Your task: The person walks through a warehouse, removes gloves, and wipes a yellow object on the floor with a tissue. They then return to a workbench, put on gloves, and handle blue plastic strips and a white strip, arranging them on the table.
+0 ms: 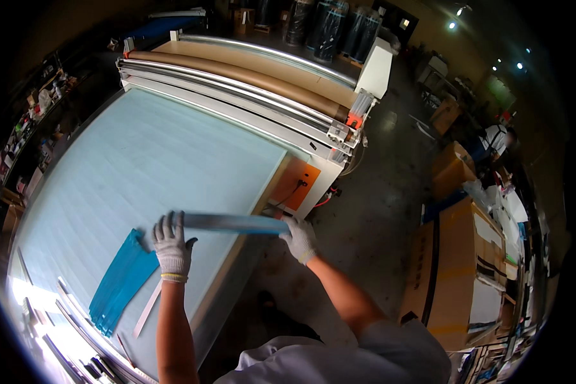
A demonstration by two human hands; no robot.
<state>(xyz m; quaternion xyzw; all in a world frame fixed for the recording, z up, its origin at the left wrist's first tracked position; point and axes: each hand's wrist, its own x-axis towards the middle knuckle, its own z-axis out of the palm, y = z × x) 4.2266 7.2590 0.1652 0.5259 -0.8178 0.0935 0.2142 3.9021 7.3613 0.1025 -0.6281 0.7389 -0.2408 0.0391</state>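
My left hand (171, 248), in a pale knit glove, is over the light blue tabletop (192, 153) with its fingers stretched out and thumb apart. Against its forefinger lies the left end of a long, narrow grey-blue strip (237, 223), blurred by motion. At the strip's other end, past the table's right edge, my gloved right hand (299, 240) is closed around it. Whether the strip continues beneath my left hand is hidden. Just left of that hand lies a stack of bright blue strips (123, 281), fanned at the near end. Beside it rests a thin pale pink strip (148, 310).
A wide roller machine (237, 96) carrying a brown roll (237, 75) spans the table's far end. An orange panel (306, 187) with a cable is on its side. Large cardboard boxes (451, 269) stand at right. Another person (495, 139) is farther back. Metal rails (86, 323) line the near left.
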